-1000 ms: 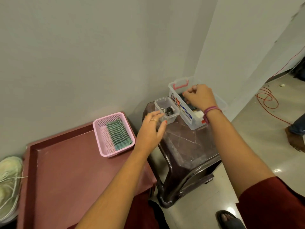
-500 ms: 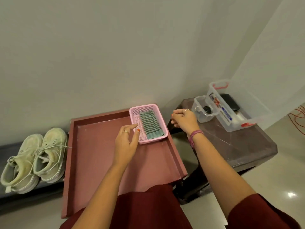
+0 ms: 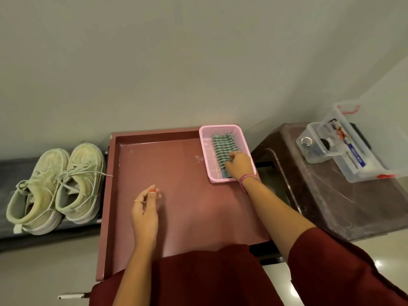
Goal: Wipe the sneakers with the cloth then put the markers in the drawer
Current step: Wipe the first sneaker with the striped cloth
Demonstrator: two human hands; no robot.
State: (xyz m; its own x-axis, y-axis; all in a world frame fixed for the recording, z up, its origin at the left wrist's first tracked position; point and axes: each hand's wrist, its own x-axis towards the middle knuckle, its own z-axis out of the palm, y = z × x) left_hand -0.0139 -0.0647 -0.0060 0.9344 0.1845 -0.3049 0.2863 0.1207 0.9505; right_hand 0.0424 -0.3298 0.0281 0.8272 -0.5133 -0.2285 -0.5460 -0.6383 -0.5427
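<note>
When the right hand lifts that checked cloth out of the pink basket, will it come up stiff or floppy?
Probably floppy: the checked cloth lies folded flat in the pink basket with soft creases, so it should unfold and drape. It looks thin, so likely light. The right hand has curled fingers on its near end, so the far folds may trail.

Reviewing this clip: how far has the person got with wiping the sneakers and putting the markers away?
Nothing looks finished. The sneakers stand untouched on the dark ledge left of the red tray. In hand: the right hand is in the pink basket, fingers curled on the folded checked cloth. The left hand hovers over the tray, holding nothing. Left: both wipes and the markers; no loose markers are visible.
</note>
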